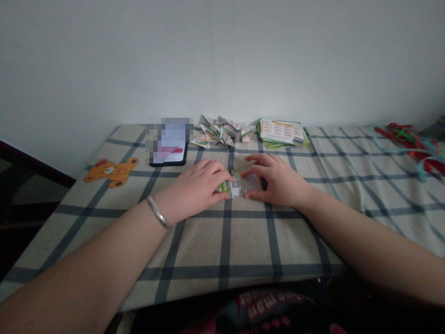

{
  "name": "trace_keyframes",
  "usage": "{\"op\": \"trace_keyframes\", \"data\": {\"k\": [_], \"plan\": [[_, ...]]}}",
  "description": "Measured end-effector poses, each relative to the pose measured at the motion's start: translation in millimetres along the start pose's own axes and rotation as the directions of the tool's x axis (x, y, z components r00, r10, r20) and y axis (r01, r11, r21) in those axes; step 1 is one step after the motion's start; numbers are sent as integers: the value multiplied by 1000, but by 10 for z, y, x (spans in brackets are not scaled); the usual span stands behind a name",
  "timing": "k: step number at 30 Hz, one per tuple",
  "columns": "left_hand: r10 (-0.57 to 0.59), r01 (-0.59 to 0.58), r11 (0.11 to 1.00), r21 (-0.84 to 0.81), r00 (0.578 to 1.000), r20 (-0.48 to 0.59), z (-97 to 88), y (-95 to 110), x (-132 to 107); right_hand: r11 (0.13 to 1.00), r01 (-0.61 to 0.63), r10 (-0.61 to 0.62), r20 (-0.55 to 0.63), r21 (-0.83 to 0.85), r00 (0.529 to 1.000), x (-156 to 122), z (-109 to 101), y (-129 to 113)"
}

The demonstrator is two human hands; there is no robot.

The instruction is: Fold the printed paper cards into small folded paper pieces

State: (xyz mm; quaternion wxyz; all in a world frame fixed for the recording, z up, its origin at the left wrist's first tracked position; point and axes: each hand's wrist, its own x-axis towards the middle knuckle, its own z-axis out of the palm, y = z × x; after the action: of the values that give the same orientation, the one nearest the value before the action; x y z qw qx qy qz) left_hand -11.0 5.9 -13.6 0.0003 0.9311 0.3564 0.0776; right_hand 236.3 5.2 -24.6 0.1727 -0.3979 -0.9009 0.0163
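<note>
A small printed paper leaflet [240,184] lies on the checked cloth [222,241] in the middle of the surface. My left hand [194,190] presses on its left end with fingers curled and pinched at the paper. My right hand [278,178] holds its right end, fingers bent over the edge. A silver bracelet [159,212] circles my left wrist. Both hands touch the same leaflet and hide its outer edges.
Several folded paper shapes [222,131] lie in a pile near the wall, a stack of flat leaflets [282,132] to their right. A phone [170,147] lies at the back left, near a bear print [111,170]. Coloured ribbons [413,144] lie far right.
</note>
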Motion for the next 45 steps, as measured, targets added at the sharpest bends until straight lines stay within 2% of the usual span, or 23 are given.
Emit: {"op": "trace_keyframes", "data": {"k": [18,26,33,45], "plan": [[58,-57,991,-125,998,6,35,-166,-6,999,27,-30,127,23,992,-74,1,53],[64,-61,986,-154,998,15,31,-189,-8,1000,5,-12,258,28,966,-103,-38,103],[61,-61,987,-145,998,-7,-2,-115,-31,998,7,-24,251,68,968,-104,-44,123],[41,-39,996,78,999,-27,-41,124,2,982,137,-154,126,132,980,-46,-54,58]]}}
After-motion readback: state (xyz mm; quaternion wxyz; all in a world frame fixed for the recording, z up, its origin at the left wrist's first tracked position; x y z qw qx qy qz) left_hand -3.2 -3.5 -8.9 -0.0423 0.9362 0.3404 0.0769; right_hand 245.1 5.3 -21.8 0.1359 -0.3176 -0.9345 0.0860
